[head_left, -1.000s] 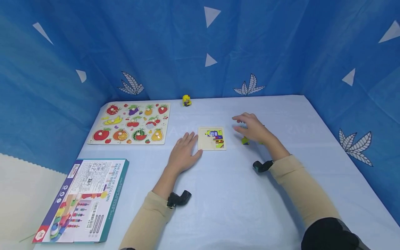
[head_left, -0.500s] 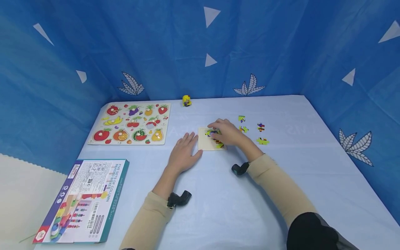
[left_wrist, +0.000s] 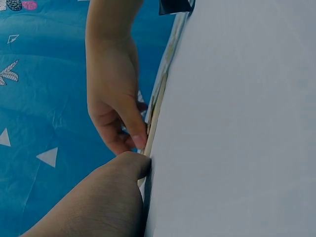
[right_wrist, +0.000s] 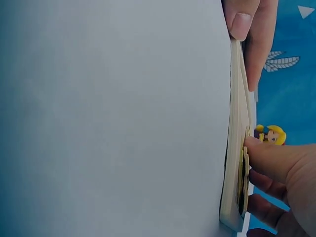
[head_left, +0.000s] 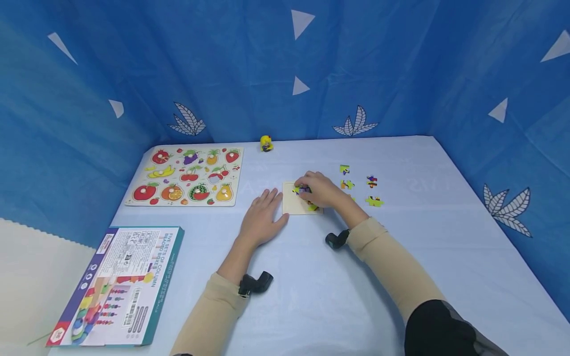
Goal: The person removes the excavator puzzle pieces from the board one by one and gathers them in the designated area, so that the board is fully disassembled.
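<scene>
A small wooden puzzle board (head_left: 290, 203) lies mid-table, with fitted pieces (head_left: 313, 208) showing yellow-green and purple at its right side. My left hand (head_left: 260, 222) rests flat beside it, fingers straight, thumb against the near left corner. Over the board, my right hand (head_left: 324, 192) has its thumb and curled fingers together on a puzzle piece that they mostly hide. In the right wrist view, the right thumb (right_wrist: 269, 158) presses at a thin piece edge just above the board (right_wrist: 236, 108). The left wrist view shows the right hand (left_wrist: 113, 89) bent down to the board's edge.
Several loose pieces, among them a yellow-green one (head_left: 374, 201) and a red-purple one (head_left: 371, 181), lie right of the board. A fruit peg puzzle (head_left: 178, 200) is at the back left, a beaded-toy box (head_left: 129, 257) at the front left. A small yellow-haired figurine (head_left: 265, 143) stands behind.
My right hand has moved left from above the loose pieces to the board, and its fingers have drawn closer together there. My left hand has stayed still.
</scene>
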Available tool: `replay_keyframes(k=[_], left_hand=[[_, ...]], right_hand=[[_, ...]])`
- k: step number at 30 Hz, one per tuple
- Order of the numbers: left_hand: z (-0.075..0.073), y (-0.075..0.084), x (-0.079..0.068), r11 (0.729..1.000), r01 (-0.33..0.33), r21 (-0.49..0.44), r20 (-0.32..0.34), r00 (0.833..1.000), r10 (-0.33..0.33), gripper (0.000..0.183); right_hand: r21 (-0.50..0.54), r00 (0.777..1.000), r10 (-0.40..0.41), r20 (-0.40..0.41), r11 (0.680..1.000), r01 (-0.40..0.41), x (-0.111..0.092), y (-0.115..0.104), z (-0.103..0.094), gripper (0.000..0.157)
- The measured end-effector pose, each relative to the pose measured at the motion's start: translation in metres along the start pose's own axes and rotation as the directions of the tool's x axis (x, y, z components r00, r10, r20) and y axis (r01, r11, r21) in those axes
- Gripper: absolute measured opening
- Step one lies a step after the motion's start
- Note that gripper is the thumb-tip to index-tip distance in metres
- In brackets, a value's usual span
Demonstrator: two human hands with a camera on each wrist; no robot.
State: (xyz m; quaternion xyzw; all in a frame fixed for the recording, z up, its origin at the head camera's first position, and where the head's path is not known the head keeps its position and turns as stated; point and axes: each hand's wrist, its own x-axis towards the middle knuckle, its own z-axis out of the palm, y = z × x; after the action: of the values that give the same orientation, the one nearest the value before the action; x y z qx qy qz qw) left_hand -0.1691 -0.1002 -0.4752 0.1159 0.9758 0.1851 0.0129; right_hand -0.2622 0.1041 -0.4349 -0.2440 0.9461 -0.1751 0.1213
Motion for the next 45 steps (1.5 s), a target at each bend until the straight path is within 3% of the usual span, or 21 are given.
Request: replay_keyframes(k=[10,31,45], left_hand=[[0.0,0.001,0.0,1.0,0.002,-0.01,0.006,1.0,-0.002,0.071],[-0.001,0.001,0.0,1.0,0.003,-0.002,0.006,1.0,-0.003,0.071],[0.0,0.001,0.0,1.0,0.007,0.001,0.006,1.0,-0.007,0.071]], right_hand=[[0.108,1.0,-0.01,0.018,0.994,0.008,0.0,-0.004,-0.001,0.029],[0.192,0.999,-0.039,0.019,0.981,0.035,0.001,0.002,-0.001,0.025],[0.294,0.999,0.038,-0.02,0.955,-0.03,-0.004,0.011,-0.014,0.027]])
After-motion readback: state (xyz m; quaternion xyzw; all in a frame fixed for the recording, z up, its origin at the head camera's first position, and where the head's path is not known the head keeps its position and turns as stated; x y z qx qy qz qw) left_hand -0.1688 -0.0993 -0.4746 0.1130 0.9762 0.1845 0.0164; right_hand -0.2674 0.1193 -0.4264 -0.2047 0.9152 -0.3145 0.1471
